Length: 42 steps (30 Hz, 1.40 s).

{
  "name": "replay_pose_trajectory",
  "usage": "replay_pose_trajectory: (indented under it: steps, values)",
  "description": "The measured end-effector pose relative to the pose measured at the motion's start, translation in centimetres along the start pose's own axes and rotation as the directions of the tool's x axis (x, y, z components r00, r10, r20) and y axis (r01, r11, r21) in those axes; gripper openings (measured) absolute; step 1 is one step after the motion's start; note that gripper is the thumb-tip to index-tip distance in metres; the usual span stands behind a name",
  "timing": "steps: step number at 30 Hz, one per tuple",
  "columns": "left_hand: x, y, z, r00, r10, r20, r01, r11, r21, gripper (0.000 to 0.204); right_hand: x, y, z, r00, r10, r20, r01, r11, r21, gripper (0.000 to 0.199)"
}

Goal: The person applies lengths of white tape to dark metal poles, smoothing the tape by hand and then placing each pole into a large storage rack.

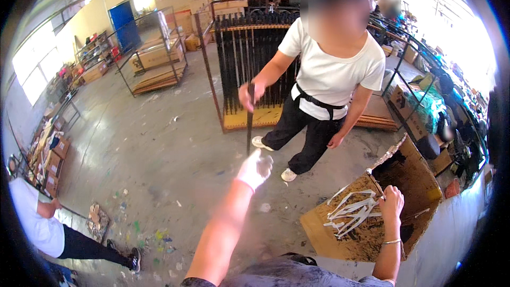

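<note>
Reaching out across the floor [159, 143], the person's left hand [255, 169] meets the low end of a long black rod [249, 122]. The fingers look curled near the tip, but the hand is blurry, so it is hard to tell if they have closed on it. A co-worker in a white shirt [334, 69] stands in front and holds the top of the rod in one hand [251, 95]. The rod hangs almost straight up and down between the two of them, so it seems to be passed from one to the other.

The person's right hand [392, 199] is closed tight around a thin stick [375, 183] at the edge of a cardboard sheet [404, 180]. White strips [353, 210] lie on the cardboard, which is stained dark, perhaps to catch mess.

Behind the co-worker a metal rack [249, 58] holds many more black rods standing upright, neat and easy to pick. Another person [42, 223] crouches at the left.
</note>
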State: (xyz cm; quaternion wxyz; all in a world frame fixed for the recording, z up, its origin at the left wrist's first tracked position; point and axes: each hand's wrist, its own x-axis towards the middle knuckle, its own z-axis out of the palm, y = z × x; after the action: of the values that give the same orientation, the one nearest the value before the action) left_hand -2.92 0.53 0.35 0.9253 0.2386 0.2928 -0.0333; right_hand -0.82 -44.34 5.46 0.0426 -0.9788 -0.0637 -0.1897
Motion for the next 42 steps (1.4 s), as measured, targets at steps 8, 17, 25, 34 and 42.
replay_pose_trajectory:
  steps: [8, 17, 25, 34, 42]
  values:
    - [-12.5, -18.9, -31.8, 0.978, 0.207, -0.003, -0.042, 0.213, 0.976, 0.04, 0.3, 1.8, 2.2, 0.997, -0.068, -0.04, 0.066, 0.997, -0.034, 0.009]
    - [-40.3, -40.8, -49.6, 0.428, 0.269, -0.863, -0.154, 0.962, 0.223, 0.036, -0.6, 0.5, 2.8, 0.986, -0.098, -0.132, 0.099, 0.995, 0.007, 0.025]
    - [-44.1, -50.0, -48.5, 0.438, -0.069, -0.896, -0.365, 0.897, -0.247, 0.036, -9.9, -14.2, 6.9, 0.779, -0.608, -0.153, 0.626, 0.75, 0.213, 0.036]
    - [-43.2, -60.9, -52.0, 0.142, -0.055, -0.988, -0.317, 0.943, -0.098, 0.039, -22.5, -28.1, 13.9, 0.296, -0.879, 0.375, 0.555, 0.477, 0.681, 0.035]
    - [-42.6, -58.2, -41.1, 0.042, 0.029, -0.999, -0.251, 0.968, 0.018, 0.031, -23.4, -19.1, 38.7, -0.181, -0.522, 0.834, 0.616, 0.601, 0.509, 0.017]
